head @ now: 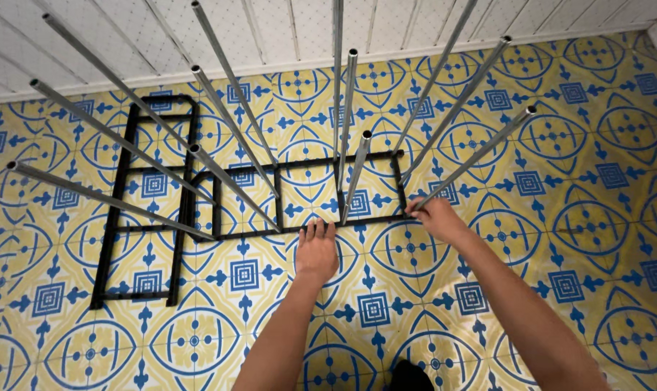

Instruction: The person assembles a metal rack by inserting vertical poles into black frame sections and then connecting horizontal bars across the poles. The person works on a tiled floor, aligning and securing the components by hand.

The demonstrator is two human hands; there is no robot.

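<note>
Left hand (317, 251) flat, fingers spread, pressing black base frame (306, 226); right hand (435, 216) pinching steel pole (475, 157) at its foot—best seated vertical, frame held down.

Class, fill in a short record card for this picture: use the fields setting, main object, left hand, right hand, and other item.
setting: tiled floor, blue and yellow pattern, beside a white panelled wall
main object: black metal frame flat on the floor, silver poles standing up from it
left hand: flat, fingertips at the frame's near bar
right hand: at the base of a pole at the frame's corner
other item: second black frame, lying flat at left
</note>
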